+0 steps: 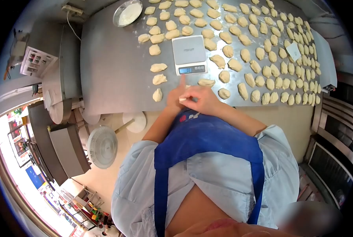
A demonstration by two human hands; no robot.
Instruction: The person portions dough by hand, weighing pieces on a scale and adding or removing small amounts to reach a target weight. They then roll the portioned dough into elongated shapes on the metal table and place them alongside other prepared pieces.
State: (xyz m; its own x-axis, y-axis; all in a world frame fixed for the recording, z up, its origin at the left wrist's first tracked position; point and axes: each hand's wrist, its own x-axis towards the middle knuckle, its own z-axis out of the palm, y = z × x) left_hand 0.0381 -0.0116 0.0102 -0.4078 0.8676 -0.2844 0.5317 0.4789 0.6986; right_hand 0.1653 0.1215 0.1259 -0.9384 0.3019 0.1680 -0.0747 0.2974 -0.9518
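At the table's near edge my hands are close together, in front of a digital scale with a bare plate and a lit blue display. My left hand stretches its index finger toward the display. My right hand is closed in a pinch, with a small pale piece of dough at its fingertips. A dough piece lies just beyond my right hand. Another dough piece lies left of my left hand. Whether my left palm holds anything is hidden.
Rows of dough pieces cover the right and back of the steel table. A round bowl of white flour stands at the back left. A pale card lies among the dough. A fan stands below the table's left side.
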